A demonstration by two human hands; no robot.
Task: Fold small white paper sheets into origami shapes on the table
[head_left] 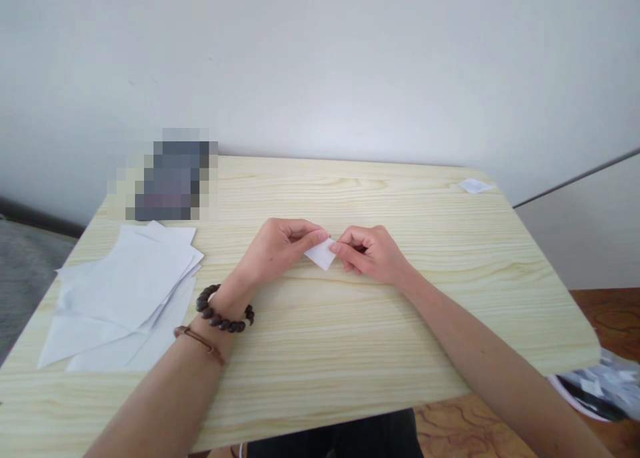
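We hold a small white paper (320,255) right of the sheet pile (133,281). Our left hand (280,248) pinches its upper side, thumb against finger; our right hand (373,253) pinches its right corner. Behind the pile, a blurred dark object (170,181); far right of it, a paper piece (475,186).
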